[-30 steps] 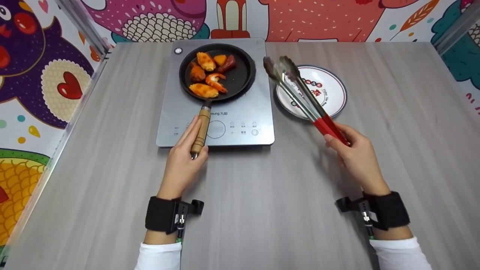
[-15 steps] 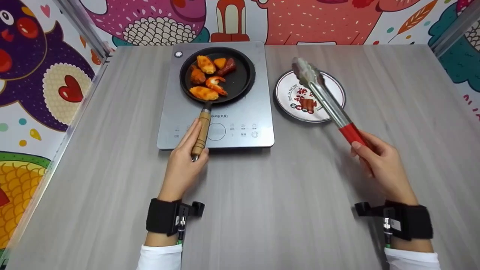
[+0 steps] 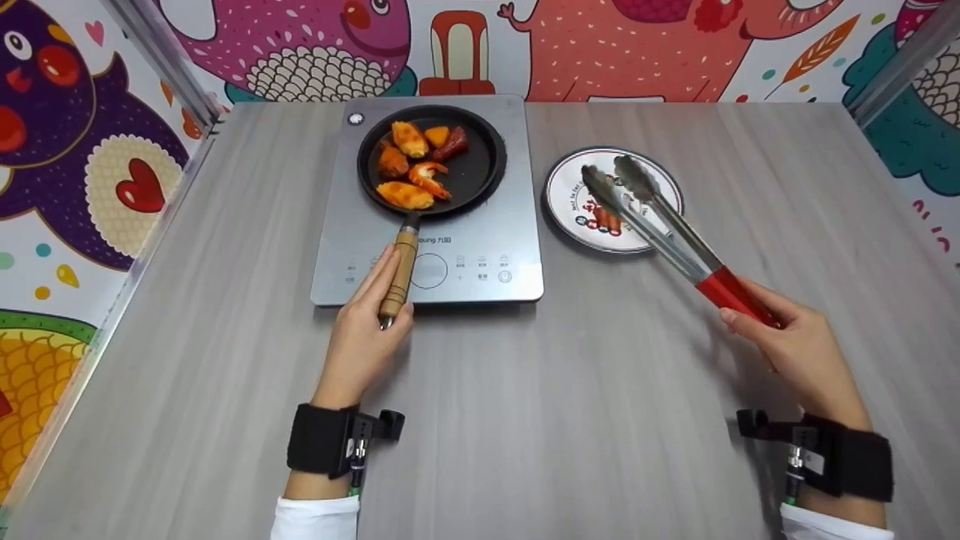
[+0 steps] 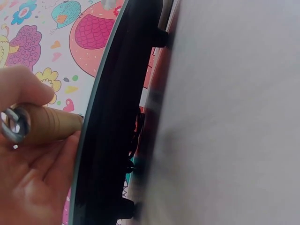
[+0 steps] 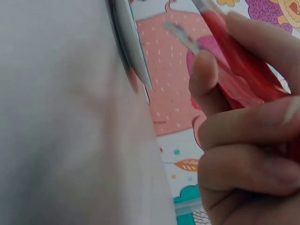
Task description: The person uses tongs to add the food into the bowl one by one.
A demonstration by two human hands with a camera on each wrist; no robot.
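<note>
In the head view my left hand (image 3: 364, 334) holds the wooden handle (image 3: 400, 271) of a black frying pan (image 3: 476, 169). The left wrist view shows my thumb above that handle (image 4: 51, 124). In the pan lie two yellow-orange chicken wings (image 3: 405, 195), a shrimp (image 3: 429, 180), a brown chunk (image 3: 392, 160), a small orange piece (image 3: 436, 136) and a dark red piece (image 3: 451, 144). My right hand (image 3: 802, 349) grips red-handled metal tongs (image 3: 679, 244), their tips apart above a white plate (image 3: 574, 176). A reddish-brown piece of food (image 3: 606, 220) lies on the plate.
The pan sits on a silver induction cooker (image 3: 480, 225) with touch controls along its front. The plate stands to its right on the grey table (image 3: 480, 420). Cartoon-printed panels (image 3: 637, 52) border the table at the back and left.
My right hand has drawn back to the right with the tongs, whose tips closed together and spread again. The food on the plate, covered by the tongs at first, now shows. My left hand stays put.
</note>
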